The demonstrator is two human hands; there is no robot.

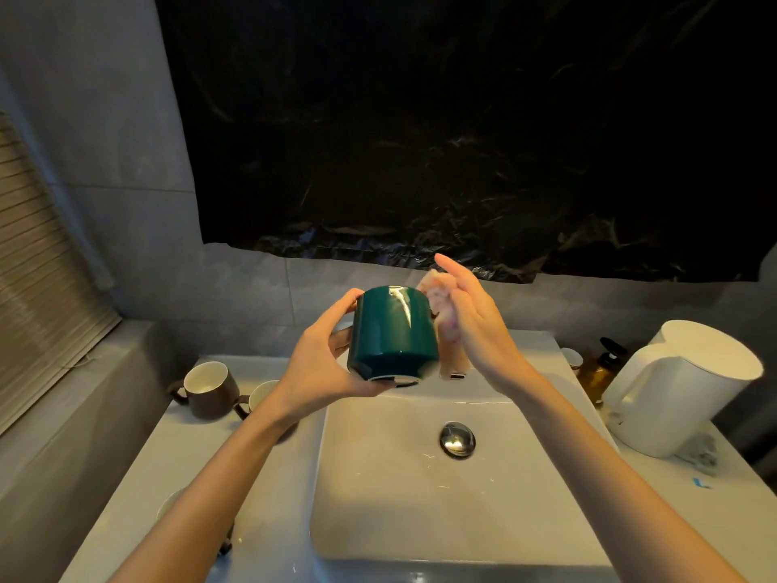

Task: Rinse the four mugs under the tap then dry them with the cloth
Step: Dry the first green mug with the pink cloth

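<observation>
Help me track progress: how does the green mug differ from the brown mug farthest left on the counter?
The green mug is held over the sink by the left hand, base tilted towards the camera; the brown mug stands upright on the counter, untouched. The right hand presses the cloth against the green mug, not the brown mug. Both are dark outside.

A green mug (393,330) hangs tipped above the basin (378,498), base toward me, gripped by the left hand (323,363). The right hand (475,326) presses a bunched pinkish cloth (441,313) against its side. Left on the counter (269,363) a brown mug (208,389), white inside, stands upright. A second mug (262,395) beside it is half hidden. Nearer, a pale rim (168,504) is perhaps another. Only the tap (457,375) tip shows.
</observation>
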